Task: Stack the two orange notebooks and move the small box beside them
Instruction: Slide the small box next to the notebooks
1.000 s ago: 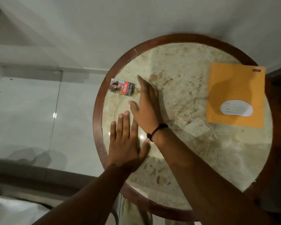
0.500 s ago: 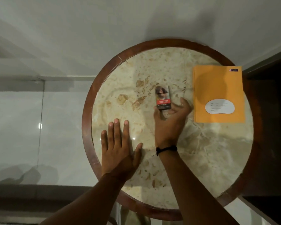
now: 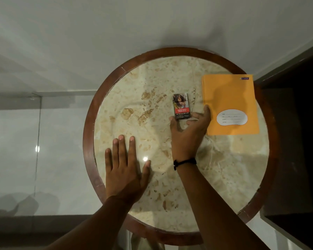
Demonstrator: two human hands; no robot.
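left hand: I see it flat on the table, fingers spread, holding nothing, well apart from the box.
right hand: loosely curled at the near end of the box, thumb on the left corner, fingers reaching past its right side; I can't tell if it grips or just touches.
box: lies flat, long axis pointing away from me, straight ahead of the right hand.
notebooks: one orange cover showing, so I judge them stacked; just right of the box, a narrow gap between.
key relation: right hand nearer; my guess is the box needs only a small nudge right, or none.
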